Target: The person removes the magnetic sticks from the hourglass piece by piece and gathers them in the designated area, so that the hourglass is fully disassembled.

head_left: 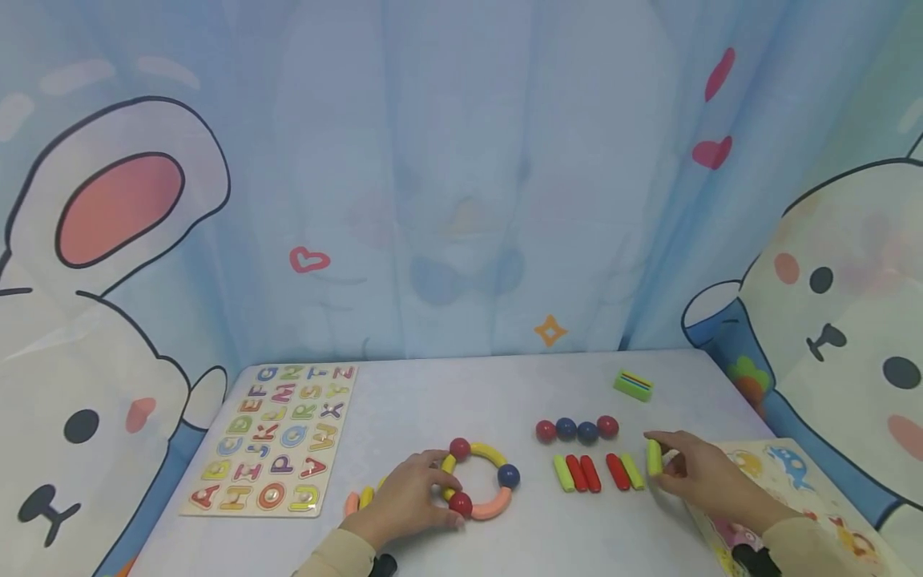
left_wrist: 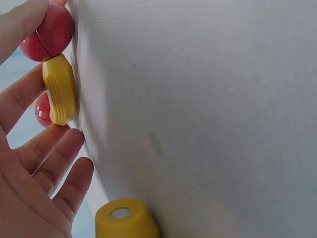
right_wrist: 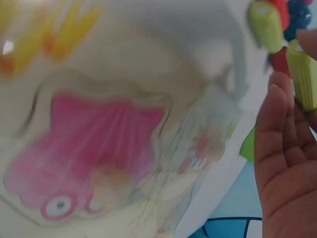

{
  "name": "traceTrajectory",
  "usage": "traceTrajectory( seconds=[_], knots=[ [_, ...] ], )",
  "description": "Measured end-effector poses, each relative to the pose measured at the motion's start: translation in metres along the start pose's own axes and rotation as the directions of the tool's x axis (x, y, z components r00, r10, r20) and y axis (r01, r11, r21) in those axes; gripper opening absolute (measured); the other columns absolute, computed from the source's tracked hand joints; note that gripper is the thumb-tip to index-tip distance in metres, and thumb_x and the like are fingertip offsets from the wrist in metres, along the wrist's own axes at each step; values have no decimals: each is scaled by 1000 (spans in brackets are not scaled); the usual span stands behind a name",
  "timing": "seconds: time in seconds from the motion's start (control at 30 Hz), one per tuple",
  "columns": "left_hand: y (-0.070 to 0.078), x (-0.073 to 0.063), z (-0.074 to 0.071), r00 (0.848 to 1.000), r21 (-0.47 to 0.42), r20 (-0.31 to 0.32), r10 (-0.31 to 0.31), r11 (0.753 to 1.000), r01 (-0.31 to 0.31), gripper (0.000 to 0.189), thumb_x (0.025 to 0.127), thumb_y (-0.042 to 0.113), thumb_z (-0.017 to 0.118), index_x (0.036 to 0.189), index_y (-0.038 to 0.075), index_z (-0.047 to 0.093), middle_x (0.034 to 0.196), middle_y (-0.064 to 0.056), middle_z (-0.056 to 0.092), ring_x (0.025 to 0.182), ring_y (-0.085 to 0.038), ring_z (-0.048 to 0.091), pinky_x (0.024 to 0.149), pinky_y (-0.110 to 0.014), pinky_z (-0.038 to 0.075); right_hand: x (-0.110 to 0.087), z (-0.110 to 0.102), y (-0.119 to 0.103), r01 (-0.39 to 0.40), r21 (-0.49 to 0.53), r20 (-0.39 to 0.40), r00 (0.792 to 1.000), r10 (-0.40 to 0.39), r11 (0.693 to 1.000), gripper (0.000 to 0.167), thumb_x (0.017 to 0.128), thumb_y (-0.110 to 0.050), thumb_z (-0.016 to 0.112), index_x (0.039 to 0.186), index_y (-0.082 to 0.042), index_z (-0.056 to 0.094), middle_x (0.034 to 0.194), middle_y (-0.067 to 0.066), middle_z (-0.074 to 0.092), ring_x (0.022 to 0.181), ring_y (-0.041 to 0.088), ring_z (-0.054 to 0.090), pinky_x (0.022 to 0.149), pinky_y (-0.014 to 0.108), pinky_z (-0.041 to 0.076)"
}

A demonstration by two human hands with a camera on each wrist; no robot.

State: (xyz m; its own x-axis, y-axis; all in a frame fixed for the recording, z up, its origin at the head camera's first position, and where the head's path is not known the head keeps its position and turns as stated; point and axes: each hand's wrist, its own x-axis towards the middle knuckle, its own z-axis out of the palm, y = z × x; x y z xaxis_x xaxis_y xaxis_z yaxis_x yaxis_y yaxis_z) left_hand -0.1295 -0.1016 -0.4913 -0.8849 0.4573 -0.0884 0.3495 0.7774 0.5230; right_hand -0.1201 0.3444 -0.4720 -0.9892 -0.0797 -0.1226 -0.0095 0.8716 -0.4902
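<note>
A ring of red and blue balls joined by curved yellow and salmon rods (head_left: 490,509) lies mid-table. On its left side my left hand (head_left: 411,493) holds it, thumb at the near red ball (head_left: 460,505) and fingers against a curved yellow rod (left_wrist: 62,91). My right hand (head_left: 710,477) pinches a short yellow-green rod (head_left: 654,457) upright between thumb and fingers, right of a row of straight rods. That row has red rods (head_left: 582,474) and other yellow-green rods (head_left: 632,471). Behind it several red and blue balls (head_left: 566,429) stand in a line.
An alphabet puzzle board (head_left: 267,441) lies at the left. Under my right forearm is a picture puzzle board (head_left: 786,481). A green block with colored stripes (head_left: 634,385) sits at the back right. More curved rods (head_left: 352,503) lie partly hidden beside my left hand.
</note>
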Motion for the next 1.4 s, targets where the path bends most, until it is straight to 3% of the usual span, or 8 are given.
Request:
traceTrajectory(
  seconds=[0.23, 0.43, 0.77, 1.0, 1.1, 1.23, 1.33, 1.4],
  knots=[
    [-1, 0, -1, 1000, 10, 5, 3, 1000, -3, 38, 68, 56, 86, 101, 41, 75, 147, 3, 47, 136, -28, 42, 109, -53, 37, 12, 6, 5, -1, -138, 131, 991, 19, 990, 68, 77, -19, 84, 137, -4, 56, 100, 5, 57, 81, 19, 53, 72, 36, 57],
    [0, 0, -1, 1000, 19, 7, 2, 1000, -3, 39, 68, 57, 86, 101, 40, 75, 148, 4, 47, 136, -27, 42, 109, -52, 38, 14, 9, 0, 15, -168, 127, 992, 7, 986, 68, 76, -19, 84, 136, -4, 56, 103, 6, 57, 82, 19, 54, 77, 43, 58],
    [0, -1, -2, 1000, 17, 12, 8, 1000, -8, 41, 68, 54, 86, 104, 39, 75, 148, 4, 47, 136, -26, 42, 110, -50, 37, 16, 11, -2, 4, -158, 118, 993, 15, 987, 66, 79, -16, 82, 137, -2, 54, 101, 7, 58, 77, 18, 54, 72, 37, 58],
    [-1, 0, -3, 999, 31, 20, 32, 999, -33, 45, 65, 49, 90, 106, 38, 75, 146, 4, 48, 134, -25, 44, 108, -49, 39, 8, 8, -3, 25, -148, 76, 997, -14, 989, 69, 79, -13, 82, 140, -3, 51, 112, 13, 58, 79, 18, 55, 74, 39, 59],
    [-2, 0, -4, 999, 36, 12, 49, 998, -49, 47, 64, 47, 91, 107, 37, 75, 140, 4, 52, 129, -22, 48, 107, -47, 41, 4, 7, -16, 43, -129, 23, 999, -40, 991, 68, 80, -9, 80, 141, -5, 50, 117, 13, 56, 78, 17, 53, 68, 31, 58],
    [-5, 0, -6, 997, 44, -8, 81, 996, -81, 45, 65, 39, 93, 107, 32, 76, 129, 5, 56, 119, -20, 52, 104, -44, 44, 3, 13, -56, 89, -73, 4, 996, -89, 993, 62, 81, -7, 80, 138, -13, 55, 111, 5, 57, 77, 14, 52, 60, 23, 52],
    [-5, 1, -5, 997, 47, -11, 76, 996, -76, 41, 66, 36, 93, 103, 35, 75, 136, 3, 53, 124, -22, 51, 105, -46, 43, 4, 26, -91, 177, -32, 36, 984, -176, 984, 57, 82, -8, 80, 134, -18, 60, 107, -2, 59, 78, 12, 52, 63, 22, 51],
    [-4, 2, -4, 998, 43, -5, 64, 997, -64, 38, 66, 35, 93, 99, 38, 75, 147, 2, 46, 132, -26, 46, 108, -49, 40, 5, 38, -112, 252, -2, 77, 965, -251, 968, 53, 83, -10, 80, 132, -20, 61, 110, -4, 60, 80, 9, 52, 66, 22, 50]
  ],
)
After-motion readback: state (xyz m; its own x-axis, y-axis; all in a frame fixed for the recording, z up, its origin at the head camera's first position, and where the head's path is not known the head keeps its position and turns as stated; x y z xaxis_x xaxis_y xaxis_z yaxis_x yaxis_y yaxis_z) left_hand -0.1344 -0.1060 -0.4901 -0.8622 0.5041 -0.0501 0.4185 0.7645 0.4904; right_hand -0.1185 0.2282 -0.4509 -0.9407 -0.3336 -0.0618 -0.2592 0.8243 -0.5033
